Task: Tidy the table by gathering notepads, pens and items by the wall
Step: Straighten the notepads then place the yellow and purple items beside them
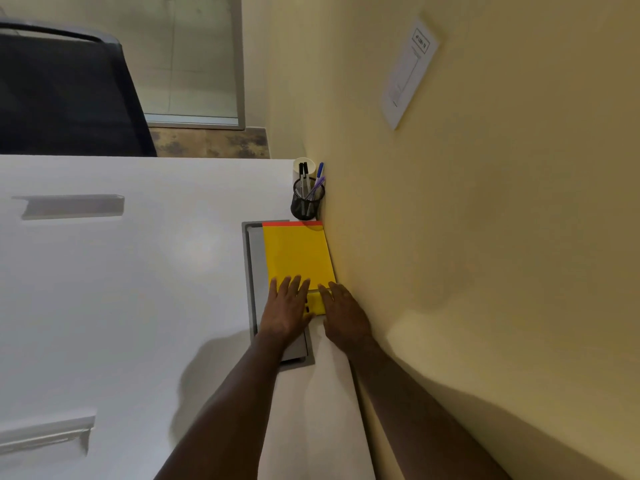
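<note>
Both hands lie flat, fingers straight, on the near end of the yellow notepad (296, 252): left hand (285, 311), right hand (343, 315). Its long axis runs along the wall (485, 220), pen holder (306, 200) just past it.

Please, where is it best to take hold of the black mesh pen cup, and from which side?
Grip the pen cup round its mesh wall, coming from the open table side on the left. It stands upright close against the wall, with pens sticking out of the top, so those sides look blocked.
</note>
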